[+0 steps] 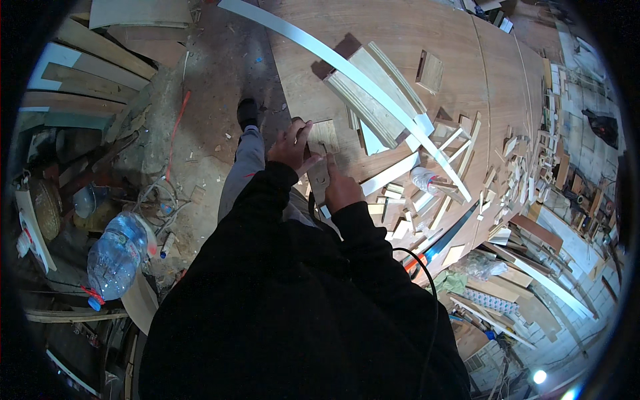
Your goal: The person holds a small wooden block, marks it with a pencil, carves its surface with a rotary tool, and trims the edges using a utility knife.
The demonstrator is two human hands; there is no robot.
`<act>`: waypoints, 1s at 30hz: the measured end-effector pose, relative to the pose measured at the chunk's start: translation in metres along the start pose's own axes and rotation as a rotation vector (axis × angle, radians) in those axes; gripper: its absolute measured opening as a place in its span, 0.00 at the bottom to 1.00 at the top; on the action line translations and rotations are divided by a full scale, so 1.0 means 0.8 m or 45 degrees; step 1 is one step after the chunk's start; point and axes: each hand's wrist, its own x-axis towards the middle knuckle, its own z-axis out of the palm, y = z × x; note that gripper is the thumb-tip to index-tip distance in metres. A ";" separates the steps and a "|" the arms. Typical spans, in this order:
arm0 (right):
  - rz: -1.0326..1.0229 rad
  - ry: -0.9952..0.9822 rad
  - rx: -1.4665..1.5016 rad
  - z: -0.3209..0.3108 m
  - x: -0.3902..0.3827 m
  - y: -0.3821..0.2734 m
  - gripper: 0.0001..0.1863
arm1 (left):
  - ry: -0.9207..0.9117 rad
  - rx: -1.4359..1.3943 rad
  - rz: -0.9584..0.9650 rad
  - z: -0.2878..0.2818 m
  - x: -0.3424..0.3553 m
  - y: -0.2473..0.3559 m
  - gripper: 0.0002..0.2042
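Note:
My left hand (288, 147) is closed, its fingers curled at the left edge of a small pale wooden block (326, 135) near the workbench's edge. Just below that block lies a flat greyish-brown piece (318, 181) with a round mark on it; its kind is unclear. My right hand (343, 191) is closed against the right side of this piece, the index finger stretched along it toward the block. A small dark thin thing shows where the block and the piece meet. My palms are hidden from view.
Right of my hands, the wooden workbench (427, 20) bears grooved boards (373, 110), a long white strip (293, 33), a clear plastic bottle (424, 179), offcuts and a handsaw (453, 235). A large water bottle (118, 255) stands left. A black cable (435, 303) runs beside my right arm.

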 end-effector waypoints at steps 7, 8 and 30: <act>-0.051 0.060 0.017 0.014 -0.005 0.012 0.37 | -0.048 -0.011 -0.054 -0.003 0.001 0.006 0.44; -0.021 0.005 -0.009 0.015 -0.009 0.010 0.38 | -0.034 -0.006 -0.050 -0.005 0.000 0.002 0.44; -0.021 -0.078 0.083 -0.010 -0.031 0.021 0.41 | -0.245 -0.058 -0.129 -0.006 0.000 0.009 0.46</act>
